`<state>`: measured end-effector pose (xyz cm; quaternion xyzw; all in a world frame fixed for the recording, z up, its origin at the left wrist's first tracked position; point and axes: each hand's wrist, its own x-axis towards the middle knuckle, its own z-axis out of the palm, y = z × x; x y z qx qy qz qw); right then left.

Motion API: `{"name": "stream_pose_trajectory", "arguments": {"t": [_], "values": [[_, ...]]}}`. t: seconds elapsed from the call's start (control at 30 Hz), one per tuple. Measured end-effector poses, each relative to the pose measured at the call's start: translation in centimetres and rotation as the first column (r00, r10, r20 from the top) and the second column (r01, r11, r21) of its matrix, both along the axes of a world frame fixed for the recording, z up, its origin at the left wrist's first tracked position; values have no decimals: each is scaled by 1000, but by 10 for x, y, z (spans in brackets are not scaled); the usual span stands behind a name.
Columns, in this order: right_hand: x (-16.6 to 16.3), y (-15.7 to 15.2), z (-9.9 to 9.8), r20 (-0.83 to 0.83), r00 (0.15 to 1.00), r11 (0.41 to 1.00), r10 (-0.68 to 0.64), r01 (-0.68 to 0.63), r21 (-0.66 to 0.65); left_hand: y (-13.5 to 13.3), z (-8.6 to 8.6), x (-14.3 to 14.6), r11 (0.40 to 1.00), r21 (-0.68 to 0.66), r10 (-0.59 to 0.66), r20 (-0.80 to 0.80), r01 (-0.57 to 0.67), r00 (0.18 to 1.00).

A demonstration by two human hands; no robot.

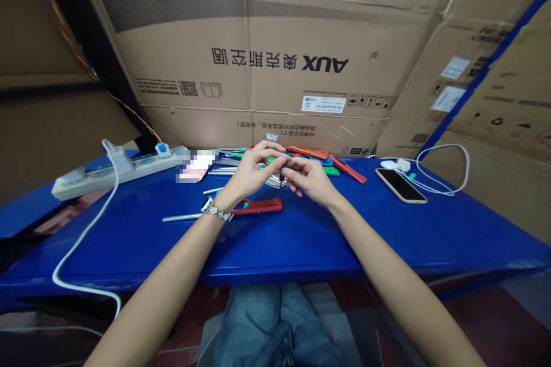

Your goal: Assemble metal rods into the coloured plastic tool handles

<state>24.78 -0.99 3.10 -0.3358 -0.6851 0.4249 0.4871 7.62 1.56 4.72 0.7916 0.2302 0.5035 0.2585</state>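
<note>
My left hand [253,171], with a metal watch on the wrist, and my right hand [307,178] meet over the middle of the blue table [301,241]. Both hands have their fingers pinched together around a small part that I cannot make out. Under my left wrist lies a red plastic handle piece [262,206]. A thin metal rod [183,218] lies left of the watch. Behind my hands is a heap of red, green and blue plastic pieces [327,160] and metal strips.
A white power strip [112,171] with a plugged-in charger and white cable sits at the back left. A phone [401,185] lies at the right, with a white cable looping beside it. Large cardboard boxes [275,51] stand behind the table.
</note>
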Motion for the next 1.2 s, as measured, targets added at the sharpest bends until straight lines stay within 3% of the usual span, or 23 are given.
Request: {"name": "stream_pose_trajectory", "arguments": {"t": [0.2, 0.43, 0.53, 0.67, 0.77, 1.0, 1.2], "values": [[-14, 5, -9, -104, 985, 990, -136, 138, 10, -1, -7, 13, 998, -21, 69, 125, -67, 990], [-1, -2, 1, 17, 997, 998, 70, -70, -2, 1, -5, 2, 995, -79, -64, 30, 66, 998], [-1, 0, 2, 3, 1000, 1000, 23, -23, -3, -1, -7, 2, 995, -79, -54, 47, 58, 997], [-11, 4, -3, -58, 997, 998, -58, 57, -9, -1, -10, 9, 995, -87, 62, 140, -50, 988], [-15, 3, -5, -87, 991, 994, -105, 106, 4, 1, -10, 9, 997, -68, 58, 148, -49, 987], [2, 1, 1, 4, 1000, 1000, 27, -27, -1, -2, -6, -2, 1000, -18, -5, 8, 5, 1000], [-6, 6, -4, -85, 995, 999, -54, 54, 4, -3, -9, 7, 992, -71, 114, 146, -105, 983]]}}
